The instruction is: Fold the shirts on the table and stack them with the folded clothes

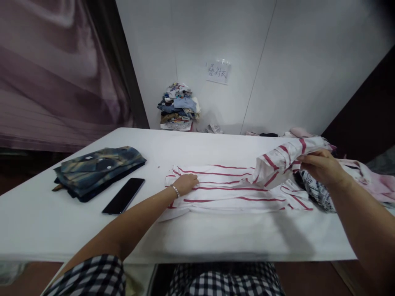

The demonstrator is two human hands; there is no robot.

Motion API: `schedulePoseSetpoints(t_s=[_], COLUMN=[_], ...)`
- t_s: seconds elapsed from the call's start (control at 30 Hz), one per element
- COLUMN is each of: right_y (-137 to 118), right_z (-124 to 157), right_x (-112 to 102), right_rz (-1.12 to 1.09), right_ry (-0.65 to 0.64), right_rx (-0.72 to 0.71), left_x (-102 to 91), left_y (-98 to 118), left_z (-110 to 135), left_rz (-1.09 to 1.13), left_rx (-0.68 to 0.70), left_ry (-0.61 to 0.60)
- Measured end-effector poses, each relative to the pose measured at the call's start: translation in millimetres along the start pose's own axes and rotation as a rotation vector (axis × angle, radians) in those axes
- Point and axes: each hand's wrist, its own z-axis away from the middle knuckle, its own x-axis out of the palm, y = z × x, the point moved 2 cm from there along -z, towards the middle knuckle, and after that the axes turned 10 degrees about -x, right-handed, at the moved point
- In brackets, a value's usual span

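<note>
Striped shirt: white with red stripes point(228, 193), stretched lengthwise on the table point(234, 242) in front of the person; one part is lifted above its right end.
Step, my read: handling the lifted part over the flat body; best done with the left end weighted down, the raised cloth drawn gently taut, then lowered slowly with edges and stripes lined up.
Watch for: loose cloth could bunch near the lifted part; a flat palm sweep should help.
Right hand grip: thumb and fingers point(302, 158) of the right hand point(321, 164) pressed together, pinching the raised cloth.
Left hand grip: left hand point(186, 184) rests on the shirt's left end, fingers close together; cannot tell if any cloth is pinched beneath.
Left side: folded plaid garment point(101, 169), phone point(124, 196) just beside it.
Right side: loose clothes point(378, 181) near the right hand.
</note>
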Motion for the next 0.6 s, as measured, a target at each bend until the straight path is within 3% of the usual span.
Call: schedulePoseSetpoints(t_s=[0.17, 0.3, 0.4, 0.53, 0.6], right_y=[3, 0, -11, -28, -29], right_z=[4, 0, -7, -14, -15], right_x=[-8, -4, 22, 83, 104], right_rz=[0.045, 0.067, 0.107, 0.175, 0.147], right_ry=[0.005, -0.070, -0.190, -0.614, -0.691], right_rx=[0.011, 0.015, -0.062, -0.095, -0.131], left_x=[-0.2, -17.2, -44.8, -78.6, -82.6], left_y=[0, 9, 39, 97, 117], left_z=[9, 10, 3, -14, -22], left_rz=[0.084, 0.294, 0.643, 1.143, 1.326], left_rx=[-0.087, -0.164, -0.179, -0.082, -0.134], left_ry=[-0.007, 0.031, 0.175, 0.338, 0.380])
